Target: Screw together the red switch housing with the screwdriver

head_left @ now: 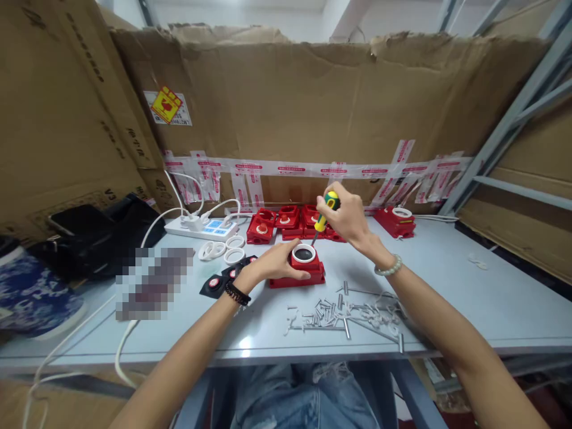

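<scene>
My left hand (281, 262) grips the red box (308, 277) on the table (447, 268) in front of me, thumb along the near side and fingers behind. A white ring (304, 261) sits on top of the box, around a dark centre. My right hand (348, 214) is closed around a green and yellow screwdriver (320, 225), tilted, its shaft reaching down beside the ring at the box's far right; I can't tell whether the tip meets a screw. Loose screws (326, 314) lie heaped nearer me, to the right. Black plates (213, 285) lie left of the box, near my wrist, and more red boxes (286, 219) stand behind.
</scene>
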{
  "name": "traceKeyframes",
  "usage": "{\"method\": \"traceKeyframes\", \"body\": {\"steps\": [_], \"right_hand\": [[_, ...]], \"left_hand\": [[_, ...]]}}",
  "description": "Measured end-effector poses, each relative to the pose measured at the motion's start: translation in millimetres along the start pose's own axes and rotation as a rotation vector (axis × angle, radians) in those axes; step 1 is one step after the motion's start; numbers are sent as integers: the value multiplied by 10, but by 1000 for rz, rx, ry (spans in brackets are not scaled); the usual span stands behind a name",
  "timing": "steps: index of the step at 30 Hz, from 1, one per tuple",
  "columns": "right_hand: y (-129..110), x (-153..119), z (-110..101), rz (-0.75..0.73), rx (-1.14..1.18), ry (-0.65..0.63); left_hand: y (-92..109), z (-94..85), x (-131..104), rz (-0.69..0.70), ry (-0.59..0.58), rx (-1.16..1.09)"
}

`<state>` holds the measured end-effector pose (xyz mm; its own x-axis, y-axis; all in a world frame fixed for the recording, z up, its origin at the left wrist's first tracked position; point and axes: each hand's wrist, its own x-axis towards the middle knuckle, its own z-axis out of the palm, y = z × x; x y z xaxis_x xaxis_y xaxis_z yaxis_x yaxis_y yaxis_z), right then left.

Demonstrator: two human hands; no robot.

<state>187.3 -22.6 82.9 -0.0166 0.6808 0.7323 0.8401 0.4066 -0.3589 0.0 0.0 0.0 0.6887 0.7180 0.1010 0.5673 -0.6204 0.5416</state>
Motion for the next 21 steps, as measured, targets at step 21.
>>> {"method": "traceKeyframes", "body": {"steps": [21], "right_hand": [[590,-501,-344,186,42,-32]], "left_hand": [[43,-25,-9,-52,-14,13]]}}
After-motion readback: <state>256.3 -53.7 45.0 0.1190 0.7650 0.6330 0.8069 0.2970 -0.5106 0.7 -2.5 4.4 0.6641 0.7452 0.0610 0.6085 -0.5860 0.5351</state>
